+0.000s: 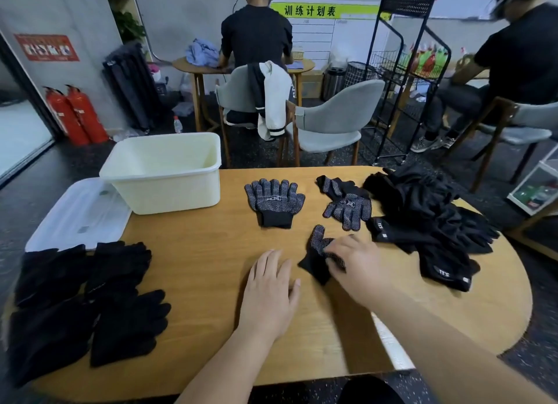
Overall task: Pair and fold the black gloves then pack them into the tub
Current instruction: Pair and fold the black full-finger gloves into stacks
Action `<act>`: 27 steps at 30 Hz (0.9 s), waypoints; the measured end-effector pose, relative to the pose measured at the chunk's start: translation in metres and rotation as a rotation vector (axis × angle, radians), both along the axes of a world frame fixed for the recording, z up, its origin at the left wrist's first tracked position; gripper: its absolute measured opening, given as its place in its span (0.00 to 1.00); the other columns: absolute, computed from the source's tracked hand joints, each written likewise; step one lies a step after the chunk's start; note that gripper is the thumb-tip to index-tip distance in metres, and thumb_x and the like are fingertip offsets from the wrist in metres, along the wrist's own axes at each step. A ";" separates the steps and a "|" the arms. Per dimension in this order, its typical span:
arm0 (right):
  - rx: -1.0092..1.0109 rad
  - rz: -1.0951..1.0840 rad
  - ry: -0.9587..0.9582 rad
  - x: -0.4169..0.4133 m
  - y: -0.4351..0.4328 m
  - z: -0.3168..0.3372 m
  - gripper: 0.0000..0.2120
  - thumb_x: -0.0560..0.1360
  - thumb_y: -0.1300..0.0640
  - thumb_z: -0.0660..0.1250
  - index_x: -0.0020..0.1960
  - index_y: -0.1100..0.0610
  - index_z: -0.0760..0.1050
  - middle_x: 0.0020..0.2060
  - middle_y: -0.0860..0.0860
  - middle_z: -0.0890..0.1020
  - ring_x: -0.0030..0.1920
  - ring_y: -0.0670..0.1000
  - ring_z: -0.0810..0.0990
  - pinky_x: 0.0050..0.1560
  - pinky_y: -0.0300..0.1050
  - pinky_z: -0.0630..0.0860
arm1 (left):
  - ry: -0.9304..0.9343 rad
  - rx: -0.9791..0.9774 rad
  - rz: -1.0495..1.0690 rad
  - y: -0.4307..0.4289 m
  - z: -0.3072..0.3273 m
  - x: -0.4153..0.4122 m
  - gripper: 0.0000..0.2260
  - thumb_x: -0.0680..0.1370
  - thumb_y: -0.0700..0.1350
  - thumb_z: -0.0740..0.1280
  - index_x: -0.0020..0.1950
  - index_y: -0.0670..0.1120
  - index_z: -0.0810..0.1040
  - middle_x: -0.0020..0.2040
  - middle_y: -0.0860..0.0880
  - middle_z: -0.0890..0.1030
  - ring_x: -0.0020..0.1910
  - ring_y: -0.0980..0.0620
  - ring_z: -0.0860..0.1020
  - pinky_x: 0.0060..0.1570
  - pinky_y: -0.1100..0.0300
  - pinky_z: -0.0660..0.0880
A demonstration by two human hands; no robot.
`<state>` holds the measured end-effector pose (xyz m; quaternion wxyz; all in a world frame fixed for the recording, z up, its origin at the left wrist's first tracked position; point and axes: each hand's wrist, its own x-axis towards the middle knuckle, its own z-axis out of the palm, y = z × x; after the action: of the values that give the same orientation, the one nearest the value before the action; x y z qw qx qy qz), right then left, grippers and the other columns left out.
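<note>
**Black knit bunched in one hand: a twisted fold or a wrong match is the risk**

Curled fingers of the right hand (pixel 353 261) pinch a dotted glove (pixel 317 252) by its crumpled middle, so it sits bunched on the wooden table (pixel 196 282) rather than flat. The left hand (pixel 271 285) lies just beside it, fingers straight on bare wood, holding nothing.

Lifted by the middle like this, the glove will likely come up twisted, and any fold made on it would spring open unless the left hand first smooths it.

Its probable partner, a loose dotted glove (pixel 347 205), lies skewed just beyond, right against the heap of plain black gloves (pixel 428 222). A hurried reach there could drag a plain glove along or produce a mismatched pair.

Further out, what looks like a stacked dotted pair (pixel 274 201) lies flat. A sweeping forearm could knock it askew.

The tub (pixel 163 174) stands open at the table's far left corner, well apart from the hands, with its lid (pixel 78 216) beside it. A loosely folded pair carried that far may fall open on the way. More dark gloves (pixel 84 298) lie at the near left.
</note>
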<state>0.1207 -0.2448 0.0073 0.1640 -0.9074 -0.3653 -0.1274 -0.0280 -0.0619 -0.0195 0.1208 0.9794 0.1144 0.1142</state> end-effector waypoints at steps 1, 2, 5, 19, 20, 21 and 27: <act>-0.028 0.017 -0.018 -0.015 0.006 -0.008 0.09 0.75 0.48 0.73 0.55 0.47 0.84 0.53 0.43 0.83 0.54 0.55 0.79 0.50 0.53 0.77 | -0.013 0.034 -0.017 -0.001 -0.001 0.000 0.21 0.86 0.55 0.54 0.76 0.50 0.73 0.79 0.49 0.67 0.81 0.47 0.60 0.79 0.48 0.62; -0.063 0.028 -0.041 -0.028 0.010 -0.016 0.11 0.76 0.45 0.72 0.56 0.47 0.84 0.53 0.42 0.82 0.54 0.54 0.79 0.50 0.53 0.76 | -0.030 0.067 -0.033 -0.001 -0.002 0.001 0.19 0.85 0.52 0.56 0.73 0.50 0.75 0.77 0.48 0.70 0.79 0.46 0.63 0.78 0.47 0.64; -0.040 -0.024 -0.027 -0.052 0.016 -0.028 0.10 0.77 0.46 0.72 0.55 0.47 0.85 0.54 0.41 0.82 0.54 0.52 0.79 0.50 0.51 0.75 | -0.069 0.159 -0.061 -0.003 -0.005 -0.001 0.16 0.83 0.47 0.61 0.70 0.48 0.77 0.73 0.45 0.74 0.76 0.43 0.68 0.77 0.44 0.66; 0.111 0.072 0.588 -0.018 -0.002 0.127 0.03 0.81 0.50 0.72 0.52 0.48 0.85 0.44 0.44 0.86 0.45 0.47 0.83 0.46 0.42 0.80 | -0.095 0.234 0.031 0.004 -0.007 -0.038 0.19 0.81 0.45 0.65 0.71 0.45 0.78 0.72 0.42 0.76 0.76 0.41 0.71 0.77 0.42 0.67; 0.128 0.069 0.612 -0.013 -0.002 0.141 0.03 0.81 0.51 0.72 0.52 0.48 0.85 0.44 0.44 0.86 0.44 0.45 0.83 0.44 0.41 0.79 | -0.094 0.219 0.038 0.004 -0.008 -0.039 0.19 0.82 0.45 0.64 0.72 0.45 0.77 0.73 0.42 0.76 0.77 0.42 0.70 0.78 0.42 0.66; 0.142 0.061 0.612 -0.008 -0.001 0.153 0.03 0.81 0.51 0.72 0.52 0.48 0.85 0.43 0.44 0.86 0.42 0.45 0.83 0.43 0.40 0.79 | -0.091 0.205 0.044 0.003 -0.008 -0.040 0.19 0.82 0.45 0.64 0.73 0.46 0.77 0.73 0.43 0.75 0.77 0.42 0.69 0.78 0.43 0.65; 0.271 0.016 0.302 0.009 0.004 0.186 0.05 0.82 0.52 0.70 0.55 0.46 0.84 0.46 0.40 0.85 0.49 0.42 0.82 0.46 0.38 0.76 | -0.050 0.149 0.075 0.002 -0.007 -0.044 0.19 0.85 0.46 0.62 0.76 0.47 0.73 0.75 0.45 0.72 0.79 0.44 0.65 0.80 0.45 0.62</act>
<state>0.1297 -0.2403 0.1929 0.3387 -0.8829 -0.3231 -0.0364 -0.0715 -0.0601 -0.0266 0.0462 0.9775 0.1393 0.1513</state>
